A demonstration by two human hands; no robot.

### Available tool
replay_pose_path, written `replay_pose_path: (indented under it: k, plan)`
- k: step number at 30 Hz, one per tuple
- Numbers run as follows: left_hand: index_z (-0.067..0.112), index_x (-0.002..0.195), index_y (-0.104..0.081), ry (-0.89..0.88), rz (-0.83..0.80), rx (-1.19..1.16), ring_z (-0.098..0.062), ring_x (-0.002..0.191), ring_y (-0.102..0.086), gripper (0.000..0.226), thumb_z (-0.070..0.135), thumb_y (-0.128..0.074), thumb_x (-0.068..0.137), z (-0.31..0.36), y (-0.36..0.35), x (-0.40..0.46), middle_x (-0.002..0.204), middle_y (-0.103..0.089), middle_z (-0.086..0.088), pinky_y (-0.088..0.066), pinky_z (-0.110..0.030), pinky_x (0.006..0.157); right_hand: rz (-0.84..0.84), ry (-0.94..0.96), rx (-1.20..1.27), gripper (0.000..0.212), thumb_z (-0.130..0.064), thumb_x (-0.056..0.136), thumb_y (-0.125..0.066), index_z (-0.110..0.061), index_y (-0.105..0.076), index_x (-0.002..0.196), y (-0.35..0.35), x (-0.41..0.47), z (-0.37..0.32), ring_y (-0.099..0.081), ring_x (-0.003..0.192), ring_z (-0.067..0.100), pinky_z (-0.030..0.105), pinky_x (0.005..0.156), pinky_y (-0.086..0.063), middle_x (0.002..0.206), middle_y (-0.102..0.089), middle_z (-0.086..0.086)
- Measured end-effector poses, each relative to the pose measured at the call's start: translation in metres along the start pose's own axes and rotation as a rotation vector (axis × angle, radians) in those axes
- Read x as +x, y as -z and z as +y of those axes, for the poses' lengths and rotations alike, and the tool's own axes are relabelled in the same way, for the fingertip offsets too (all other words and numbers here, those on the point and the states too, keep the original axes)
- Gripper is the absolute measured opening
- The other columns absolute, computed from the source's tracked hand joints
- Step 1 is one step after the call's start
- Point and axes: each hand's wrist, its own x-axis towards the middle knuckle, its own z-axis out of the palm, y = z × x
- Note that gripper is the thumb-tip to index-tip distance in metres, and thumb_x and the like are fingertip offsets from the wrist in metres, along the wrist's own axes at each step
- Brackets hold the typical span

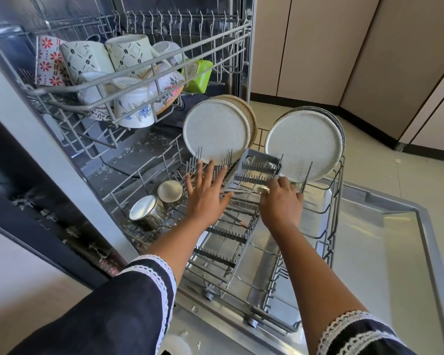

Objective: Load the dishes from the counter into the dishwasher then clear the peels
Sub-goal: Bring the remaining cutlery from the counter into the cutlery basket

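Cutlery going into the lower rack, so it's mid-load and the peels aren't touched yet.

The thin shiny metal utensil (244,192) (fork or spoon, too blurry to call) lies flat across the grey plastic cutlery tray (241,213) in the middle of the grey wire lower rack (336,201) of the pulled-out dishwasher. The right hand (280,203) pinches the utensil's handle end with curled fingers, while the left hand (207,194) hovers beside it, fingers spread flat, holding nothing. Looks like she's seating the piece between the tray's teeth; next she probably has to nudge it into a slot and let go. Behind stand two speckled white round plates (217,130) (303,144), upright in the tines. Two steel tumblers (144,210) sit mouth-down to the left, and patterned mugs (85,57) fill the upper rack (139,70).
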Motion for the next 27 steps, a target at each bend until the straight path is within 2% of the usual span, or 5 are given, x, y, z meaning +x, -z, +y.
replay_pose_path:
  k: [3,6,12,23,27]
  plan:
    - [0.031,0.151,0.005,0.009,0.046,0.041,-0.025,0.146,0.02,0.075,0.066,-0.025,0.092,0.003,0.001,0.0,0.158,0.022,0.0,0.018,-0.051,0.112,0.012,-0.096,0.086,0.044,-0.042,0.1,-0.041,-0.017,-0.045,0.136,0.002,-0.002,0.005,-0.04,0.13,0.026,0.044,0.108,-0.03,0.141,-0.045,0.005]
    - [0.022,0.153,0.009,-0.012,0.12,0.037,-0.021,0.145,0.024,0.074,0.061,-0.019,0.097,0.015,0.014,0.005,0.158,0.025,-0.003,0.018,-0.043,0.115,-0.082,-0.133,0.111,0.066,-0.052,0.102,-0.023,-0.01,-0.018,0.153,0.014,0.001,0.01,-0.009,0.149,0.024,0.039,0.12,-0.009,0.162,-0.012,0.01]
    - [0.009,0.154,-0.003,0.06,0.246,-0.067,-0.021,0.149,0.006,0.062,0.041,-0.013,0.102,0.063,0.083,0.023,0.162,0.003,-0.01,-0.002,-0.041,0.121,-0.21,0.02,-0.02,0.064,-0.047,0.102,-0.005,-0.012,0.015,0.152,0.096,0.024,-0.002,0.024,0.146,0.019,0.037,0.122,0.005,0.157,0.028,0.006]
    - [0.005,0.153,-0.011,0.029,0.175,-0.125,-0.022,0.149,-0.001,0.061,0.032,-0.03,0.102,0.142,0.268,0.027,0.16,-0.001,-0.012,-0.012,-0.042,0.121,-0.256,0.155,-0.107,0.062,-0.043,0.102,-0.005,-0.01,0.019,0.149,0.289,0.06,-0.075,0.028,0.143,0.017,0.035,0.12,0.01,0.153,0.032,0.007]
    - [0.003,0.153,-0.007,-0.022,0.156,-0.008,-0.025,0.149,0.003,0.061,0.033,-0.02,0.102,0.14,0.362,0.041,0.161,0.0,-0.014,-0.008,-0.042,0.121,-0.245,0.239,-0.128,0.062,-0.043,0.104,-0.006,-0.009,0.016,0.151,0.368,0.07,-0.121,0.029,0.142,0.017,0.032,0.118,0.015,0.155,0.029,0.008]
